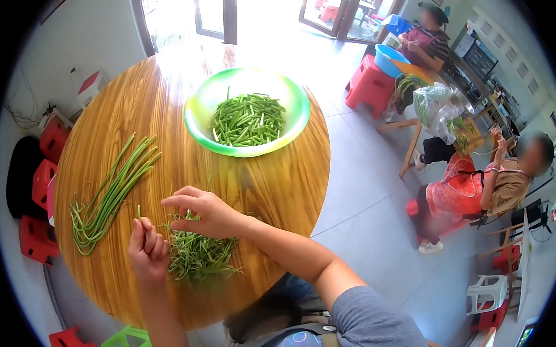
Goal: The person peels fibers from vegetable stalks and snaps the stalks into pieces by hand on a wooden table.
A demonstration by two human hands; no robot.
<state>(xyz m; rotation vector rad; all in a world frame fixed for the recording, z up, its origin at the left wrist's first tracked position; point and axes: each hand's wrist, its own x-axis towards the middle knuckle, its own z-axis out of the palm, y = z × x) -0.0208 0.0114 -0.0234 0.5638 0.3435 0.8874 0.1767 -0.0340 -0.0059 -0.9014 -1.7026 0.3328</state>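
Observation:
My left hand (149,250) is closed in a pinch, with a short green garlic scape (138,211) standing up from between thumb and finger. My right hand (205,214) has its fingers apart and holds nothing I can see. It hovers over a loose heap of thin green trimmings (203,256) on the wooden table (271,192). Left of my hands lies a bundle of long garlic scapes (112,194), their thin ends curled toward me. Beyond my hands, a green-and-white bowl (196,123) holds many cut green pieces (249,119).
On the right, one person (429,40) sits near a blue basin (390,59) on red stools (370,84). Another person (476,185) sits by a small table (472,135) with greens and plastic bags. Red stools (37,237) stand along the left wall.

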